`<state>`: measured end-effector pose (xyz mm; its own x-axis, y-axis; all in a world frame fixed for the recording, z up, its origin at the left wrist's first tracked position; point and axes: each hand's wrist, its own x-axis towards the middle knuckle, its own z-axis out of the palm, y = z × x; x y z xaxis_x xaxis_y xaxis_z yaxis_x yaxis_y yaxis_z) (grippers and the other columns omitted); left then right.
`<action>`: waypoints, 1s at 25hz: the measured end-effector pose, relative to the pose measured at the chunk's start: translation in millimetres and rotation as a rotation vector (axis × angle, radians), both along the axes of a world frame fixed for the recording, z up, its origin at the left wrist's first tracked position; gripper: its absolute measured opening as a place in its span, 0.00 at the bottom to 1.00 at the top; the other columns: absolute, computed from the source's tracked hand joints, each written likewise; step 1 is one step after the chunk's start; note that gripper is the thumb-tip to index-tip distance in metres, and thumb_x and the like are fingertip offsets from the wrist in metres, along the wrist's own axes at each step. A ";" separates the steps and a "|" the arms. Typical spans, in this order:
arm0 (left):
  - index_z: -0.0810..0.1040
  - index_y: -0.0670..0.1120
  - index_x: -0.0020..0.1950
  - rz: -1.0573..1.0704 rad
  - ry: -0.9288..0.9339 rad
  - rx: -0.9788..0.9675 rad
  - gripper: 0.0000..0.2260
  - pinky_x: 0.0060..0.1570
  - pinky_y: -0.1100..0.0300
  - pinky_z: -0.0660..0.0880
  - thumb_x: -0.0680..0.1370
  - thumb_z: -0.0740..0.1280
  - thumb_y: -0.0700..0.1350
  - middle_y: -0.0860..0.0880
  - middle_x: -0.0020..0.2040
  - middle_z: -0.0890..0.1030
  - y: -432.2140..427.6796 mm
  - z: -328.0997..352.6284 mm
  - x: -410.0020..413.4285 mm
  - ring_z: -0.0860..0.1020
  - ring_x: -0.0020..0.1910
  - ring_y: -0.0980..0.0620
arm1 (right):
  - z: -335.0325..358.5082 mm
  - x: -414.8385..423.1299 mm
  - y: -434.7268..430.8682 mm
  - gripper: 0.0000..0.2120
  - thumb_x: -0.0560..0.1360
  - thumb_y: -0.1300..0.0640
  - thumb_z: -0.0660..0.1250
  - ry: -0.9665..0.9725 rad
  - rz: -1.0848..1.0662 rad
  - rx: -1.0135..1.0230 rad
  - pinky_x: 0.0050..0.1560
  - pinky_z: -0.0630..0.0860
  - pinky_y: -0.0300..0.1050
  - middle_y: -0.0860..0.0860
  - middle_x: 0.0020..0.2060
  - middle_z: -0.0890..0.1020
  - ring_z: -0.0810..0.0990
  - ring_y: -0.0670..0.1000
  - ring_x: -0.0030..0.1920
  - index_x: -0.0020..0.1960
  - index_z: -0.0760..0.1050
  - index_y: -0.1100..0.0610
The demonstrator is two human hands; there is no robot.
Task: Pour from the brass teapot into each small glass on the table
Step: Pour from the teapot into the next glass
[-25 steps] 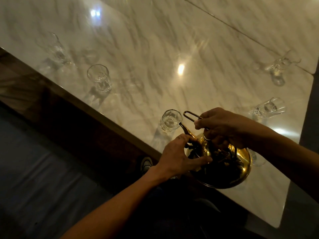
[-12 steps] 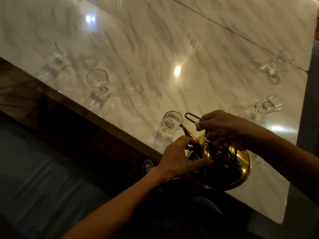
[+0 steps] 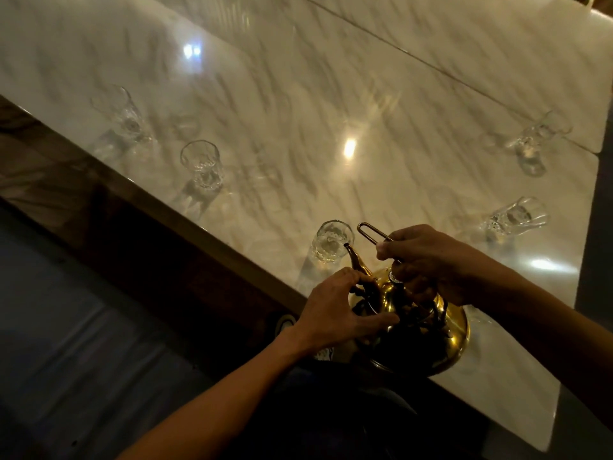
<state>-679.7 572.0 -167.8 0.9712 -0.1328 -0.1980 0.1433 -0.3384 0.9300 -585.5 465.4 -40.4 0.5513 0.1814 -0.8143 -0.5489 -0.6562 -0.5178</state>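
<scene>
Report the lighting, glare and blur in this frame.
Head view: dim, warm light; bright reflected spots glare on the marble table; the far-left glass looks smeared by motion blur; the brass teapot glints along its rim, while its top is lost in shadow.

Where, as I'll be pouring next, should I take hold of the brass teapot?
By its wire handle, from above, as the right hand grips it: the loop rises over the body, so the tilted teapot hangs beneath. The left hand steadies the spout side.
</scene>
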 end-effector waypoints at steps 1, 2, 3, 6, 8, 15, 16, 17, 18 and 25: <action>0.75 0.50 0.59 0.000 -0.009 0.008 0.26 0.44 0.74 0.67 0.66 0.76 0.57 0.53 0.56 0.77 0.3 0.6 -0.2 0.73 0.48 0.65 | -0.6 -1.1 -1.5 0.07 0.77 0.59 0.61 -0.005 0.000 0.008 0.19 0.58 0.34 0.48 0.18 0.66 0.61 0.45 0.17 0.43 0.73 0.63; 0.75 0.50 0.59 -0.001 -0.020 0.016 0.26 0.44 0.74 0.67 0.65 0.76 0.57 0.53 0.56 0.77 0.5 0.4 -0.5 0.73 0.48 0.66 | -1.9 -2.7 -3.2 0.07 0.77 0.59 0.61 -0.013 0.000 0.017 0.19 0.58 0.34 0.49 0.18 0.67 0.61 0.45 0.17 0.44 0.73 0.63; 0.74 0.50 0.60 -0.004 -0.028 0.021 0.27 0.45 0.74 0.67 0.65 0.76 0.58 0.54 0.56 0.77 0.5 -0.6 -1.1 0.73 0.49 0.65 | -2.8 -4.9 -5.3 0.08 0.77 0.59 0.61 -0.023 -0.003 0.028 0.19 0.58 0.35 0.49 0.19 0.67 0.61 0.45 0.17 0.44 0.73 0.63; 0.74 0.49 0.61 -0.010 -0.038 0.037 0.30 0.47 0.71 0.69 0.64 0.75 0.61 0.55 0.56 0.76 -0.6 -0.7 -3.2 0.74 0.52 0.60 | -3.6 -11.1 -11.6 0.08 0.78 0.58 0.61 -0.043 -0.024 0.072 0.21 0.58 0.35 0.49 0.20 0.66 0.61 0.45 0.18 0.44 0.72 0.62; 0.74 0.48 0.62 -0.016 -0.059 0.059 0.31 0.48 0.68 0.71 0.64 0.75 0.60 0.53 0.57 0.77 -0.5 -1.3 -2.0 0.75 0.53 0.58 | -3.4 -13.3 -13.9 0.08 0.78 0.58 0.61 -0.051 -0.039 0.088 0.21 0.58 0.35 0.49 0.21 0.66 0.61 0.45 0.17 0.43 0.72 0.62; 0.75 0.48 0.59 -0.046 -0.163 0.081 0.30 0.49 0.64 0.74 0.62 0.75 0.62 0.53 0.55 0.77 20.0 10.2 -0.3 0.76 0.52 0.58 | 17.4 -27.5 -5.8 0.09 0.77 0.56 0.61 -0.073 -0.074 0.172 0.19 0.60 0.34 0.50 0.22 0.67 0.62 0.45 0.18 0.42 0.72 0.61; 0.75 0.49 0.57 -0.060 -0.188 0.079 0.30 0.49 0.64 0.75 0.62 0.74 0.63 0.53 0.54 0.77 27.7 15.2 1.3 0.76 0.51 0.58 | 23.1 -29.1 -0.7 0.09 0.77 0.56 0.61 -0.059 -0.093 0.188 0.19 0.60 0.34 0.49 0.21 0.66 0.61 0.45 0.18 0.42 0.72 0.60; 0.75 0.50 0.55 -0.078 -0.215 0.078 0.29 0.49 0.64 0.75 0.61 0.73 0.64 0.54 0.54 0.77 36.6 20.2 4.0 0.76 0.51 0.59 | 29.0 -30.0 5.2 0.09 0.77 0.56 0.61 -0.048 -0.109 0.195 0.19 0.59 0.33 0.49 0.20 0.66 0.61 0.45 0.18 0.41 0.72 0.60; 0.75 0.50 0.54 -0.098 -0.241 0.072 0.28 0.48 0.65 0.74 0.61 0.73 0.65 0.55 0.53 0.77 48.3 24.8 8.6 0.76 0.50 0.59 | 34.6 -29.6 13.9 0.09 0.77 0.56 0.61 -0.042 -0.123 0.197 0.20 0.59 0.33 0.48 0.20 0.66 0.60 0.45 0.17 0.40 0.72 0.59; 0.75 0.47 0.52 -0.184 -0.379 -0.002 0.28 0.47 0.62 0.76 0.60 0.78 0.59 0.52 0.51 0.76 158.9 36.5 37.6 0.75 0.49 0.57 | 66.9 -25.4 121.0 0.10 0.65 0.52 0.64 -0.071 -0.273 0.252 0.19 0.60 0.32 0.50 0.18 0.64 0.58 0.46 0.16 0.35 0.76 0.59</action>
